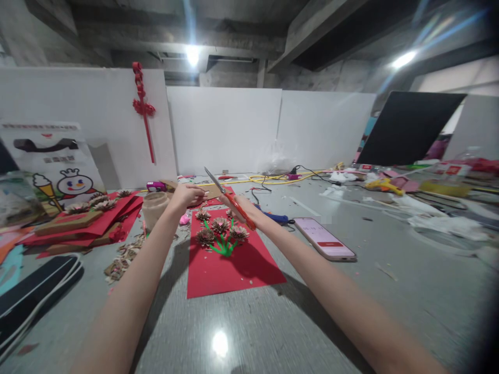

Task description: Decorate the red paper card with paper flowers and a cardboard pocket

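My right hand [242, 206] grips a pair of scissors [224, 193] with orange-red handles, blades pointing up and to the left. To its left, my left hand [188, 196] has its fingers curled together in a pinch; whatever they hold is too small to make out. Below both hands lies a red sheet of paper [237, 272]. On it are several brown-grey petalled flowers [220, 225] and green stems [224, 248] that meet at the bottom. Small pale bits are scattered over the sheet. A pink lump [184, 219] sits by its left edge.
A cup-like container [155, 208] stands beside my left forearm, with paper scraps [123, 259] below it. Stacked red sheets and cardboard [83, 231] bear more flowers at left. A phone [325, 239] lies right, near a blue-handled tool [275, 217]. A yellow glue gun [384, 185] lies farther off.
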Motion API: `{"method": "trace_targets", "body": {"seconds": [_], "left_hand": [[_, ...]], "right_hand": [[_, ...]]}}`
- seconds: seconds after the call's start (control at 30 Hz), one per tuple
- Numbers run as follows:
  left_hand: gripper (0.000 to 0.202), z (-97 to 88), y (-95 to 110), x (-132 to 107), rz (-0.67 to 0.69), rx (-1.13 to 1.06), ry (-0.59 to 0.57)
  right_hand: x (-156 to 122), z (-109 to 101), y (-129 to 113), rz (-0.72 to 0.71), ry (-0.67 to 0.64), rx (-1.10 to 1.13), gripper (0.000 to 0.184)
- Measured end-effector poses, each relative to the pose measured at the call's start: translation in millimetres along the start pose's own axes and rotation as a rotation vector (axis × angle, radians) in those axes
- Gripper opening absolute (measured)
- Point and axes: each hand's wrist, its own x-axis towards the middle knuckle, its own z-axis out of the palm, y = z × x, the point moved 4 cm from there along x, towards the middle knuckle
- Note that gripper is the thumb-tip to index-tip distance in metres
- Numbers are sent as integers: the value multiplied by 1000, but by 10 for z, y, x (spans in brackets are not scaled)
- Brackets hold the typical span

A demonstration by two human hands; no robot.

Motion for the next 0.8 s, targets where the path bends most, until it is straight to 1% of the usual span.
{"method": "trace_targets", "body": {"seconds": [0.07, 0.13, 0.23, 0.33, 0.43, 0.53, 0.6, 0.67, 0.73, 0.8], "left_hand": [[8, 5, -5, -2, -14, 1, -4], [8, 21, -10, -9, -38, 10, -22], [7, 67, -12, -32, -72, 66, -84], [7, 132, 3, -64, -55, 142, -179], [7, 194, 8, -83, -25, 220, -248], [5, 246, -5, -79, 23, 272, -282], [7, 279, -19, -69, 59, 298, -314], [7, 293, -34, -56, 79, 324, -331], [6, 280, -43, -39, 84, 345, -316], [5, 245, -40, -20, 84, 360, -271]], "right_hand": [[0, 1, 14, 17, -14, 46, 50], [-3, 7, 13, -5, -20, 129, 52], [3, -3, 1, -64, 27, 262, 52], [26, -17, -13, -80, 69, 389, 39], [50, -16, -34, -51, 71, 450, 28], [71, -4, -24, 6, 71, 412, 21], [90, -3, 10, 21, 97, 313, 15], [118, -6, 54, 6, 131, 199, 10], [151, -10, 103, -12, 159, 126, 7], [181, -16, 154, 5, 179, 104, 8]]}}
